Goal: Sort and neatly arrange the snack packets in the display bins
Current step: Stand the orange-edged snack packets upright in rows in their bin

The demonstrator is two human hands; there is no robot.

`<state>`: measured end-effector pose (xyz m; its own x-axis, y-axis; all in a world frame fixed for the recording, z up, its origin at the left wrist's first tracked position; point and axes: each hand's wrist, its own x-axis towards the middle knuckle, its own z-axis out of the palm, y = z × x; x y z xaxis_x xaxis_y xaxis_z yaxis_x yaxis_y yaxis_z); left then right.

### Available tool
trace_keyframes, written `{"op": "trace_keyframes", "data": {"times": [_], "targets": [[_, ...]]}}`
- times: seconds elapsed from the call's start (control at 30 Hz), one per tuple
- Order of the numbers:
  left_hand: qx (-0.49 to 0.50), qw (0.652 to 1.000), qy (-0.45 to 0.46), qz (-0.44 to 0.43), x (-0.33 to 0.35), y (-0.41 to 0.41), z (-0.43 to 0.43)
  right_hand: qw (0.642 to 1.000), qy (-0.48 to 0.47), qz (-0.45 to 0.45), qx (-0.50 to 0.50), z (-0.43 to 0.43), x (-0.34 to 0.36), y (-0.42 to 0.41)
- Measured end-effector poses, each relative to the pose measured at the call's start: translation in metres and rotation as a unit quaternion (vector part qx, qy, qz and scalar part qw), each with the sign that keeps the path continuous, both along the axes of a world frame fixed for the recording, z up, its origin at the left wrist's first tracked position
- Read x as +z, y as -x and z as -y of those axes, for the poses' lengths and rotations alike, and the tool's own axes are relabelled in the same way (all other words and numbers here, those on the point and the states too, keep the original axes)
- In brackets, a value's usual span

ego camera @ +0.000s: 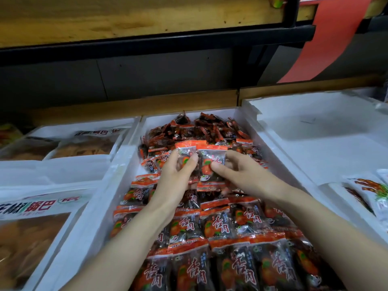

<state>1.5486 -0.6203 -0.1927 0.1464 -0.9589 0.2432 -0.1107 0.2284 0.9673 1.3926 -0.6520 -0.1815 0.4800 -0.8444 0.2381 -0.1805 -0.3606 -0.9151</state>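
A white foam bin (126, 164) in the middle holds several small orange-and-black snack packets. Those near me lie in neat overlapping rows (222, 227); those at the back sit in a loose heap (201, 128). My left hand (174, 177) grips one packet (184, 150) upright, thumb across its front. My right hand (237, 173) pinches a second packet (210, 162) right beside the first. Both hands hover over the bin's middle.
On the left, white bins hold large bags of orange crisps (31, 238). On the right stands a white foam bin (315, 143) with bare floor, and white packets (371, 196) at its near right. A dark shelf frame (147, 43) runs overhead behind the bins.
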Motion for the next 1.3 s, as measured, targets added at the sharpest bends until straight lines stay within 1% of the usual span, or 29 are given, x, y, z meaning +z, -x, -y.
{"op": "trace_keyframes", "data": {"times": [0.07,0.13,0.2,0.3,0.5,0.57,0.7,0.8,0.93,1.0,1.07,1.13,1.2,1.3], "targets": [[0.001,1.000,-0.004,0.008,0.001,-0.001,-0.002,0.999,0.025,-0.005,-0.023,0.004,-0.003,0.000],[-0.003,1.000,0.006,-0.005,0.004,-0.002,-0.006,0.997,0.061,-0.026,-0.040,0.006,-0.005,0.001],[-0.002,1.000,0.008,-0.008,0.007,-0.001,-0.010,0.997,0.067,-0.019,-0.036,0.006,-0.004,0.003],[-0.002,1.000,0.007,-0.015,0.009,0.003,-0.018,0.998,0.055,0.023,0.007,0.003,0.000,0.004],[0.051,0.998,0.029,-0.038,0.011,0.007,-0.029,0.991,0.096,-0.004,0.091,-0.008,0.000,-0.002],[0.079,0.996,0.032,-0.011,0.011,0.004,-0.036,0.989,0.097,-0.017,0.108,-0.013,0.002,-0.003],[0.148,0.984,0.066,0.081,0.017,-0.009,-0.056,0.989,0.064,-0.061,0.118,-0.020,0.003,-0.003],[0.182,0.976,0.074,0.089,0.028,-0.031,-0.077,0.993,0.012,-0.049,0.108,-0.020,0.005,0.000],[0.206,0.971,0.058,0.111,0.040,-0.065,-0.107,0.997,-0.031,-0.059,0.050,-0.039,0.007,-0.029],[0.221,0.968,0.061,0.107,0.041,-0.079,-0.121,0.995,-0.031,-0.083,0.035,-0.053,0.004,-0.052],[0.235,0.965,0.059,0.095,0.040,-0.089,-0.133,0.991,-0.011,-0.123,0.042,-0.067,0.002,-0.073],[0.246,0.965,0.052,0.077,0.039,-0.097,-0.146,0.988,-0.004,-0.142,0.060,-0.082,0.001,-0.092],[0.251,0.964,0.047,0.079,0.039,-0.105,-0.158,0.984,-0.003,-0.158,0.082,-0.095,-0.001,-0.108],[0.245,0.965,0.047,0.076,0.038,-0.114,-0.175,0.966,-0.012,-0.222,0.131,-0.108,-0.002,-0.121]]}}
